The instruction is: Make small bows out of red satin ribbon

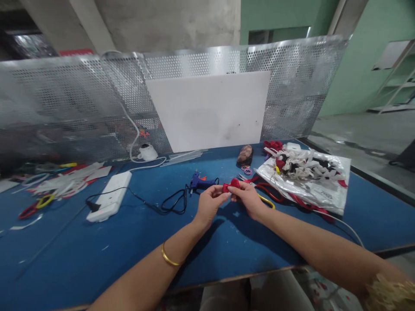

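Observation:
Over the middle of the blue table, my left hand [210, 203] and my right hand [249, 198] meet around a small red ribbon bow [235, 183]. Both hands pinch it between thumb and fingertips, the left at its left end and the right at its right side. Fingers cover part of the bow, so its full shape is hidden. Just behind my left hand lies a blue hot glue gun [202, 183] with a black cord. Scissors with red and yellow handles [267, 201] rest beside my right hand, partly hidden by it.
A white power strip [112, 196] lies on the left with a black plug in it. Farther left are ribbon strips [71, 179] and other scissors [37, 205]. On the right, a plastic bag [330, 194] bears several fabric bows. A white board [214, 112] leans against the perforated metal screen.

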A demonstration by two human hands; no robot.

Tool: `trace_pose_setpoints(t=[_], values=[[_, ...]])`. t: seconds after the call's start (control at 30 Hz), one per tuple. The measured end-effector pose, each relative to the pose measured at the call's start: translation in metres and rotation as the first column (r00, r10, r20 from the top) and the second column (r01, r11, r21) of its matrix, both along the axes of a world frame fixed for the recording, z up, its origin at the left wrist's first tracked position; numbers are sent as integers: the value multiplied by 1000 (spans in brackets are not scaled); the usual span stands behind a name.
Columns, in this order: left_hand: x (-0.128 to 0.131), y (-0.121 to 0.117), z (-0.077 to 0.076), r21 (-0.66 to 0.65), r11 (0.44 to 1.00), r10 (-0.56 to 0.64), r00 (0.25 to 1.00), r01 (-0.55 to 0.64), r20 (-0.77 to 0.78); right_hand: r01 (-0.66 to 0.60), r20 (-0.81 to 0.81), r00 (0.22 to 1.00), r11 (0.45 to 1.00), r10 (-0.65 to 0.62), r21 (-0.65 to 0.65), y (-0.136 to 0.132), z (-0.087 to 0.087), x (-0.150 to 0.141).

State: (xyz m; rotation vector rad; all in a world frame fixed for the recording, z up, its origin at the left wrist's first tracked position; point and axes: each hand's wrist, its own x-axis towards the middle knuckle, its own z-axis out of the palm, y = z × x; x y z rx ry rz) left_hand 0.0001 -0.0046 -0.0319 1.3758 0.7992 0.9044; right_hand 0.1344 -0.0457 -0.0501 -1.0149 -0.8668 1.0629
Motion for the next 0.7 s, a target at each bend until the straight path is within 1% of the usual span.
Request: trace_pose_setpoints(t=[0.1, 0.2, 0.3, 0.4, 0.5, 0.6, 0.7], values=[[-1, 2, -1, 36, 997, 61, 998, -61, -5, 9, 82, 997, 1000, -9, 11, -1, 3, -1], [-2, 6, -3, 39, 994, 98, 995, -98, 7, -15, 125, 992, 1000, 16, -8, -2, 4, -1], [-3, 9, -4, 33, 992, 117, 993, -118, 26, -42, 143, 989, 998, 49, -51, -2, 5, 0], [-2, 10, -4, 30, 990, 137, 990, -138, 32, -99, 157, 981, 991, 111, -87, -2, 5, 2], [-2, 9, -3, 23, 991, 135, 990, -136, 40, -143, 137, 978, 984, 157, -106, -2, 5, 3], [-1, 9, -3, 27, 991, 128, 991, -129, 47, -134, 89, 986, 986, 143, -102, -2, 3, 1], [-1, 7, -3, 37, 991, 124, 991, -126, 49, -96, 97, 990, 991, 105, -96, -2, 1, -1]])
